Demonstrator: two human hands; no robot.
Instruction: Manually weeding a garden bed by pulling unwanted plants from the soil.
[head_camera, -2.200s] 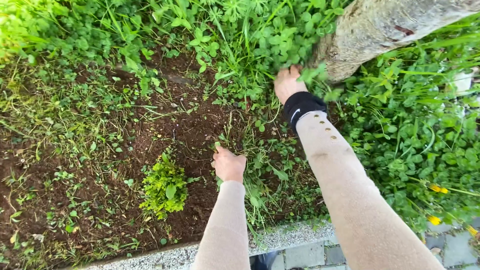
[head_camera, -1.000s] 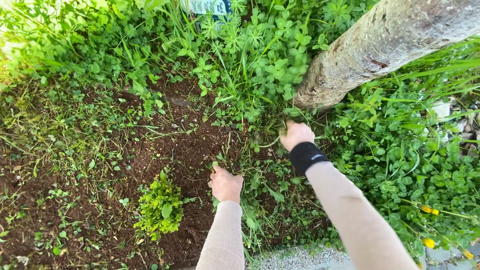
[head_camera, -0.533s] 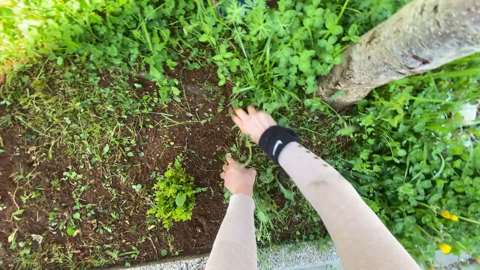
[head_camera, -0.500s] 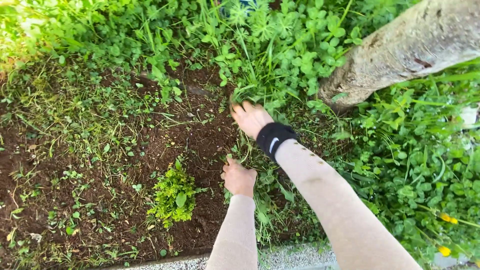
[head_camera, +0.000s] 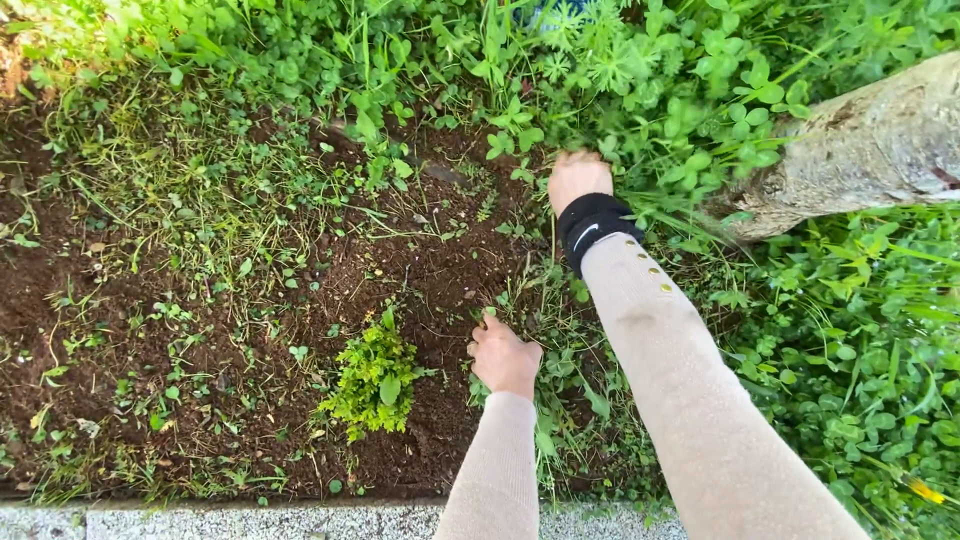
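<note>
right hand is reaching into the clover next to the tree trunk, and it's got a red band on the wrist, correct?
Not quite: the head view shows the wristband is black, not red. The rest holds: the right hand reaches into the clover next to the tree trunk.

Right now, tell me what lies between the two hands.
In the head view, dark soil with sparse grass and small weeds separates the left hand from the right hand.

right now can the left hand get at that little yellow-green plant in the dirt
Probably yes. The left hand rests on the soil just right of the little yellow-green plant, with only bare dirt between them; the right hand is off in the clover.
</note>
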